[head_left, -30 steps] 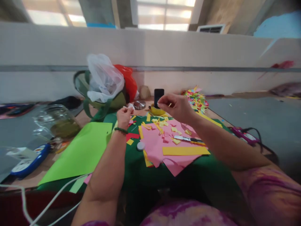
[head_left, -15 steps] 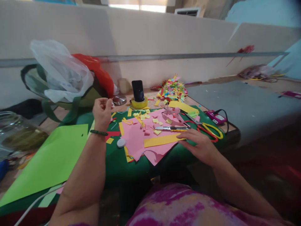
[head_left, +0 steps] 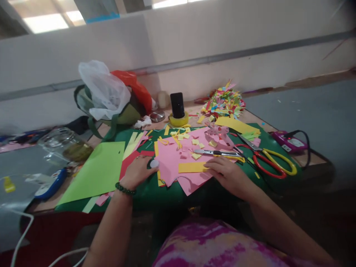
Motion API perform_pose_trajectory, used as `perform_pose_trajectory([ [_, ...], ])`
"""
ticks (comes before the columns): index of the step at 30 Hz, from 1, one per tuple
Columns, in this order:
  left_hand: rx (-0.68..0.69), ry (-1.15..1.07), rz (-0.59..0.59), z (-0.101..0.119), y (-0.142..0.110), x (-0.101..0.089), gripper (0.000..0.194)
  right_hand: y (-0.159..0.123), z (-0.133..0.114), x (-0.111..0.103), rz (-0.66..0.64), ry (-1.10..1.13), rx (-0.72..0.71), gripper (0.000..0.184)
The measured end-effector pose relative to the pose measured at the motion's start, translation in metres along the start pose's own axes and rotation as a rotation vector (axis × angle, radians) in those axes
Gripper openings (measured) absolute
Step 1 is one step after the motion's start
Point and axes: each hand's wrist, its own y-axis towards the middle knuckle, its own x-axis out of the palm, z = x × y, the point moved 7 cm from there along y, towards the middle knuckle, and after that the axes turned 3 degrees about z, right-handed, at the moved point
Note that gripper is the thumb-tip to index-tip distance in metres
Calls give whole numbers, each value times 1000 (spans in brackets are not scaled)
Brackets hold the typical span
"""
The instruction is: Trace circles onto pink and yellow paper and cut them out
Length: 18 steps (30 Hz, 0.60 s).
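My left hand point(head_left: 138, 172), a green bead bracelet at its wrist, lies low over red paper point(head_left: 128, 164) with thumb and fingers apart. Its thumb is beside a small white round cap point(head_left: 154, 163); whether they touch I cannot tell. My right hand point(head_left: 229, 175) has its fingertips closed on the right end of a yellow paper strip point(head_left: 191, 167). Under the strip lie pink paper sheets point(head_left: 169, 163). Just beyond it are a utility knife point(head_left: 219, 153) and small folded paper pieces point(head_left: 195, 142). Scissors point(head_left: 268, 165) with red and yellow handles lie right of my right hand.
A pink glue gun point(head_left: 219, 131) rests behind the knife. Farther back are a phone point(head_left: 177, 105) on a yellow tape roll point(head_left: 178, 119) and a colourful paper-strip pile point(head_left: 224, 100). Left are a green sheet point(head_left: 97, 170), a bag point(head_left: 122, 115) and a glass jar point(head_left: 65, 144).
My left hand has come down and back from near the metal lid to beside the white cap, its fingers opening. My right hand stays at the yellow strip. The view has swung left.
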Motion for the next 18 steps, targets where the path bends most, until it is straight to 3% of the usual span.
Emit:
perform_pose_trajectory([
  [2,2,-50,28,-5,-3,9,34,6,-7,19,-155,29,-30,21],
  [5,-18,-123,164,-3,-6,-1,30,11,-10,39,-374,26,-20,33],
  [8,38,-201,332,25,-10,-16,25,13,-8,45,-468,39,18,36],
  [11,225,-255,267,76,-9,-6,19,13,-6,46,-491,76,52,33],
  [13,216,-188,203,97,-5,9,11,12,-5,47,-491,77,71,31],
  [18,200,-191,143,108,-4,29,7,11,-5,47,-513,35,77,28],
])
